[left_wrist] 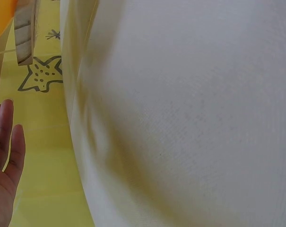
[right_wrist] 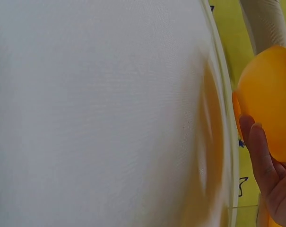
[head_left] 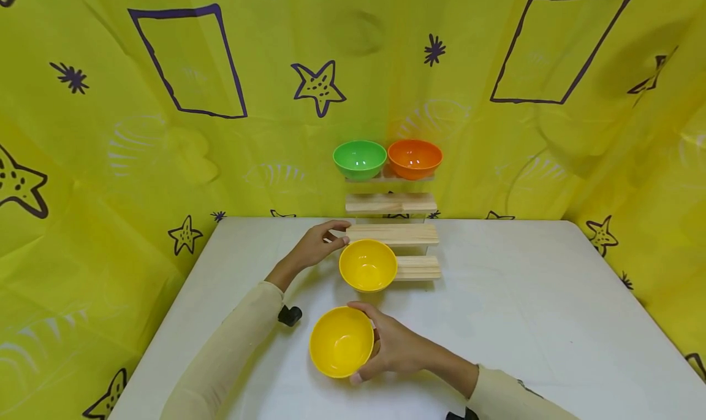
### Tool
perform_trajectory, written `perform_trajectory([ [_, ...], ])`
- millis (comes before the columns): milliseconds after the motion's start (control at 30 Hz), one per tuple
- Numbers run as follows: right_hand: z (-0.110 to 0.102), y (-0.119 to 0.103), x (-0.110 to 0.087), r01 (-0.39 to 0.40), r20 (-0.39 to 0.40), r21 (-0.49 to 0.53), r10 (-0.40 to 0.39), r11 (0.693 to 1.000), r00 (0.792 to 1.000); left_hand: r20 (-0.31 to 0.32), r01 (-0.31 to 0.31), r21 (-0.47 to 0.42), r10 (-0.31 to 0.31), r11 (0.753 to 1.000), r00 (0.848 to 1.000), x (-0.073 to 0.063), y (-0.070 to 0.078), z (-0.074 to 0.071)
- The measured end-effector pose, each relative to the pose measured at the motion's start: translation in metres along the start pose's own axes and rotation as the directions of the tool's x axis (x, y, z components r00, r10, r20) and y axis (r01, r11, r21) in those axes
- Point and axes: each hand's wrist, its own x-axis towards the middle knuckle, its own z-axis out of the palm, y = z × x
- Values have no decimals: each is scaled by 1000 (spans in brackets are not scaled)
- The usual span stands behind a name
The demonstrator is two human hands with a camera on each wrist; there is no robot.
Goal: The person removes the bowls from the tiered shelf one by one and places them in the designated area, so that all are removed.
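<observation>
My right hand [head_left: 401, 346] grips a yellow bowl [head_left: 341, 341] by its right side, fingers at the far rim and thumb at the near rim. In the right wrist view this bowl [right_wrist: 268, 101] is held up above the tabletop. My left hand [head_left: 315, 244] holds the left end of a plank on a stepped wooden stand [head_left: 393, 234], thumb on the near side and fingers on the far side. Another yellow bowl [head_left: 368, 265] sits on the lowest step, at its left. Up on the top step are a green bowl [head_left: 360, 160] and an orange bowl [head_left: 415, 159], side by side.
The stand is at the back of a white-covered table [head_left: 524, 303]. A yellow curtain [head_left: 276, 132] with drawn stars and frames hangs behind and along both sides. Black wrist straps show on the left sleeve [head_left: 237, 340] and the right sleeve [head_left: 507, 395].
</observation>
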Motion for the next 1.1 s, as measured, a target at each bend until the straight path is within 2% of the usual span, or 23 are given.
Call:
perform_trajectory([
  [367, 5, 0, 15, 23, -20, -114, -26, 993, 999, 2, -7, -6, 7, 1000, 1000, -1, 1, -1],
  [733, 6, 2, 22, 21, -28, -136, -25, 990, 999, 6, -7, 1, 7, 1000, 1000, -2, 0, -1],
  [1100, 8, 5, 22, 15, -38, -140, -21, 990, 999, 11, -1, 1, 1, 1000, 1000, -1, 1, -1],
])
